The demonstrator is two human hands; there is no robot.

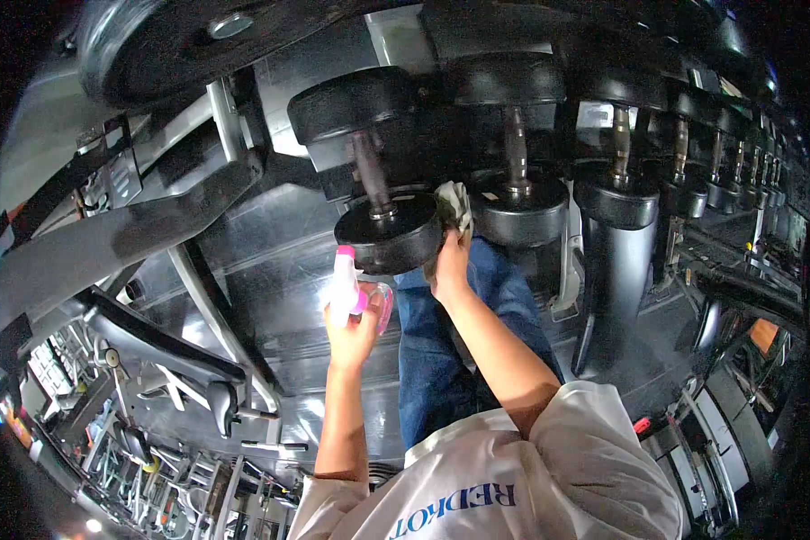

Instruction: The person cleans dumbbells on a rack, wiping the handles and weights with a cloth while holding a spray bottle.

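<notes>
Left hand (355, 329) gripped the bottle (343, 286), right hand (451, 262) clutched the cloth (456, 209), and the dumbbell (371, 171) sat just beside the right hand!

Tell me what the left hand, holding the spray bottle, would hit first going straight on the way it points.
Probably the near head of the leftmost dumbbell: it lies ahead of the left hand, with the spray bottle leading. Depth is unclear from this one view.

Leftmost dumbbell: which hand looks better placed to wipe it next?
Probably the right hand: it holds a cloth beside the near end of the dumbbell, while the left hand grips a spray bottle.
</notes>
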